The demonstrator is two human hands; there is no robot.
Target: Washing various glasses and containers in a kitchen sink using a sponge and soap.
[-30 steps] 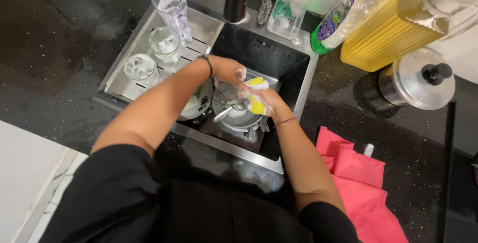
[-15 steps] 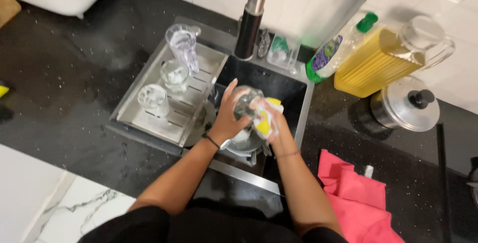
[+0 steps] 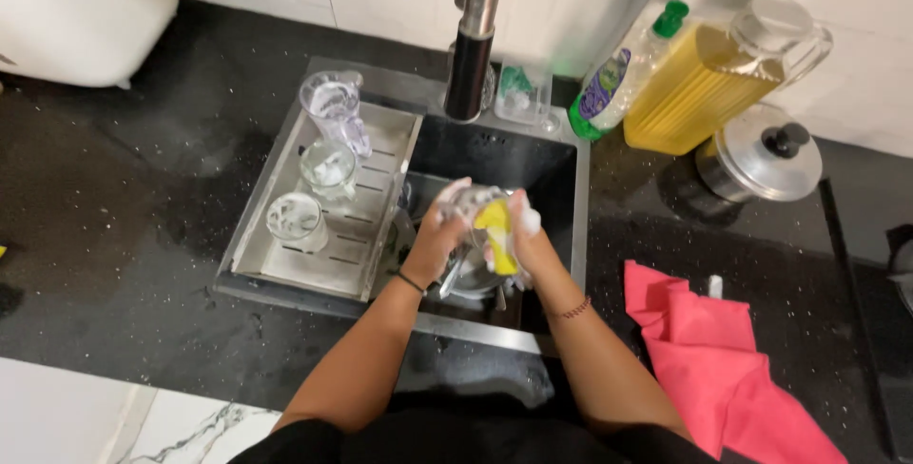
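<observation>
Over the sink (image 3: pixel 561 226) my left hand (image 3: pixel 439 231) grips a clear drinking glass (image 3: pixel 468 202), tilted on its side. My right hand (image 3: pixel 521 236) presses a soapy yellow sponge (image 3: pixel 497 226) against the glass's mouth. Foam covers the fingers of both hands. Below the hands, steel pots (image 3: pixel 471 274) lie in the basin, partly hidden. On the drain tray (image 3: pixel 319 260) to the left stand two upturned glasses (image 3: pixel 295 222) and a clear jug (image 3: pixel 333 107).
A black tap (image 3: pixel 473 46) rises behind the sink. A green dish soap bottle (image 3: pixel 618 74), a large jug of yellow oil (image 3: pixel 709 84) and a lidded steel pot (image 3: pixel 761 155) stand at the back right. A pink cloth (image 3: pixel 713 369) lies on the black counter.
Both hands have lifted the glass and sponge up out of the basin, and the view has shifted toward the wall. The sponge has gone on rubbing at the glass.
</observation>
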